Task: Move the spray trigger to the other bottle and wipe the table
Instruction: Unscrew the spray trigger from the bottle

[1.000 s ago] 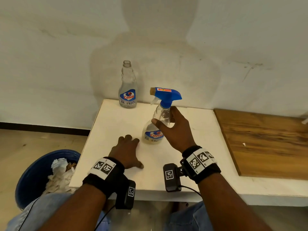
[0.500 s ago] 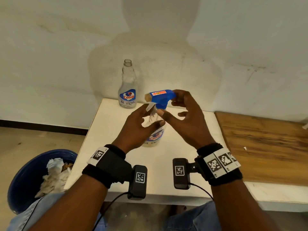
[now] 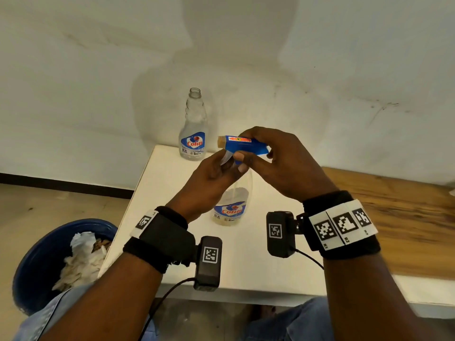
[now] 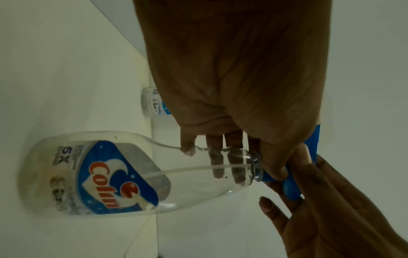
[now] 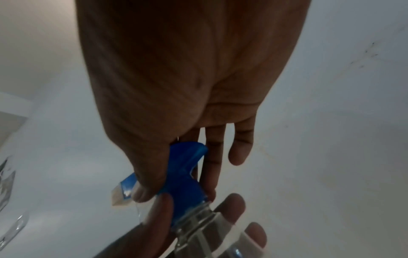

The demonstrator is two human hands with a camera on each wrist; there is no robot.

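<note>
The blue spray trigger [image 3: 242,145] points its nozzle left, atop the near Colin bottle [image 3: 230,207], which holds a little liquid. The right hand [image 3: 283,163] clamps the trigger; the left hand [image 3: 211,178] grips the bottle's neck. The far bottle [image 3: 193,129] stands upright, uncapped.

White table [image 3: 172,183] bears an uncapped bottle [image 3: 194,126].

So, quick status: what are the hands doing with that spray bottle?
Left hand grips the near bottle at its neck. Right hand grips the blue spray trigger, still attached. Capless second bottle stands behind; nothing in the way.
</note>
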